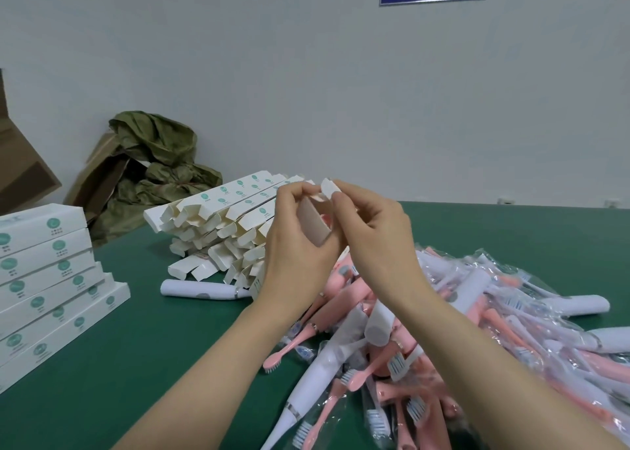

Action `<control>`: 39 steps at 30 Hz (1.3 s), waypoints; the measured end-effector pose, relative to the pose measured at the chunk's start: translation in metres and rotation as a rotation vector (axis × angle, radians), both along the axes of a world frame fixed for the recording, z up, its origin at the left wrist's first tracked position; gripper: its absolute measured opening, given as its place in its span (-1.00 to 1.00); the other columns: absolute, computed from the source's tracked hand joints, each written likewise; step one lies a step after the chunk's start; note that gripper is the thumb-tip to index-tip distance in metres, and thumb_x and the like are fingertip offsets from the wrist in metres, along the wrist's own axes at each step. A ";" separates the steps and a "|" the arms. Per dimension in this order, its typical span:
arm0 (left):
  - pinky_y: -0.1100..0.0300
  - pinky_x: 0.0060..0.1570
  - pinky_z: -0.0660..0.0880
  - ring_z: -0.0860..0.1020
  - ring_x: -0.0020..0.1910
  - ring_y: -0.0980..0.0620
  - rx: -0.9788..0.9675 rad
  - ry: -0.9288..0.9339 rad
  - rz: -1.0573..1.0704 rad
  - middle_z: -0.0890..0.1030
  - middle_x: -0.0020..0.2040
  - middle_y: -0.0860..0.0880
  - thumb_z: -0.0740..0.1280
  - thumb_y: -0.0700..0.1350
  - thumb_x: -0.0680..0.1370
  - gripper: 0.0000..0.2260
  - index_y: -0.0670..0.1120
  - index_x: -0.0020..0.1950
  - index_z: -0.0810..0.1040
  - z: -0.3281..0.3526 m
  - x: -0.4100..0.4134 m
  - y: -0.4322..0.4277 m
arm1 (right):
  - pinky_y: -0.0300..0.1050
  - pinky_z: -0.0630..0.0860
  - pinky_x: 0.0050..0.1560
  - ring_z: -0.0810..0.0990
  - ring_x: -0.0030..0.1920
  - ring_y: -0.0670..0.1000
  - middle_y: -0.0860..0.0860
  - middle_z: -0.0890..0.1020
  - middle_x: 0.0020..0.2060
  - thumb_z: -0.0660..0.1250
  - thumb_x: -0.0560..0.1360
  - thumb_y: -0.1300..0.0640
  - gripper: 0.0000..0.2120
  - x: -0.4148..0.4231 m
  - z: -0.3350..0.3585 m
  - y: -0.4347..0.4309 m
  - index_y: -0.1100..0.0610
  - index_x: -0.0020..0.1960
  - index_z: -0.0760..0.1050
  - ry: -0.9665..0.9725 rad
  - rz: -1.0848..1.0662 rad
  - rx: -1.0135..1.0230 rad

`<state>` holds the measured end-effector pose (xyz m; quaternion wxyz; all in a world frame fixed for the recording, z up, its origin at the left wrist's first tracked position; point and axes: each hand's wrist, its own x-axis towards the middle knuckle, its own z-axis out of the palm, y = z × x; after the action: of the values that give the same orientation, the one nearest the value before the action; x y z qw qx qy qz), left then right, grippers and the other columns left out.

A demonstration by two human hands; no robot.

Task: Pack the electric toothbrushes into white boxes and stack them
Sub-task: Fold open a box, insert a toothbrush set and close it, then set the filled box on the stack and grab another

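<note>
Both hands hold one white box (315,222) upright in front of me, its open end up and something pink showing inside. My left hand (295,241) wraps round the box's side. My right hand (371,231) pinches the box's top flap (329,187) between thumb and forefinger. Below the hands lies a heap of pink and white electric toothbrushes (426,340), many in clear bags. A pile of open empty white boxes (218,224) sits behind the hands. Closed white boxes with green marks (51,279) are stacked at the left.
A single white toothbrush handle (204,289) lies on the green table (153,347) by the empty boxes. Brown cardboard cartons (24,173) and crumpled green sacking (156,163) stand against the white wall at the back left.
</note>
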<state>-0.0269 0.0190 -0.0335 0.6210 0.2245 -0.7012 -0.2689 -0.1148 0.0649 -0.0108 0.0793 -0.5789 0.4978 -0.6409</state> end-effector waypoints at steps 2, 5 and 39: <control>0.42 0.00 0.38 0.48 0.04 0.26 0.016 -0.034 -0.025 0.50 0.02 0.17 0.41 -0.14 0.46 -0.66 0.13 0.06 0.33 -0.001 0.000 -0.002 | -0.36 0.21 -0.45 0.28 -0.47 -0.10 -0.07 0.39 -0.51 0.18 0.56 0.18 -0.76 -0.002 -0.003 -0.002 0.10 -0.16 0.60 0.051 -0.051 -0.005; 0.46 -0.07 0.35 0.45 -0.03 0.27 -0.023 -0.022 0.008 0.47 -0.04 0.18 0.33 -0.06 0.46 -0.73 0.16 0.04 0.30 -0.002 -0.001 -0.001 | -0.40 0.27 -0.39 0.34 -0.45 -0.13 -0.05 0.43 -0.50 0.19 0.58 0.14 -0.74 -0.001 -0.005 -0.003 0.03 0.14 0.62 0.129 -0.075 -0.021; 0.45 -0.12 0.34 0.39 -0.05 0.16 -0.128 -0.238 0.374 0.42 0.00 0.10 0.55 0.01 0.27 -0.51 0.02 0.16 0.52 0.020 0.024 -0.008 | -0.41 0.42 0.04 0.54 0.01 -0.28 -0.28 0.56 0.00 0.05 0.63 0.03 -0.66 -0.008 0.002 0.004 0.00 0.36 0.39 0.179 -0.004 -0.134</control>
<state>-0.0026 0.0114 -0.0133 0.5858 0.3410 -0.7313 -0.0757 -0.1224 0.0693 -0.0089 -0.0056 -0.6368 0.4599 -0.6189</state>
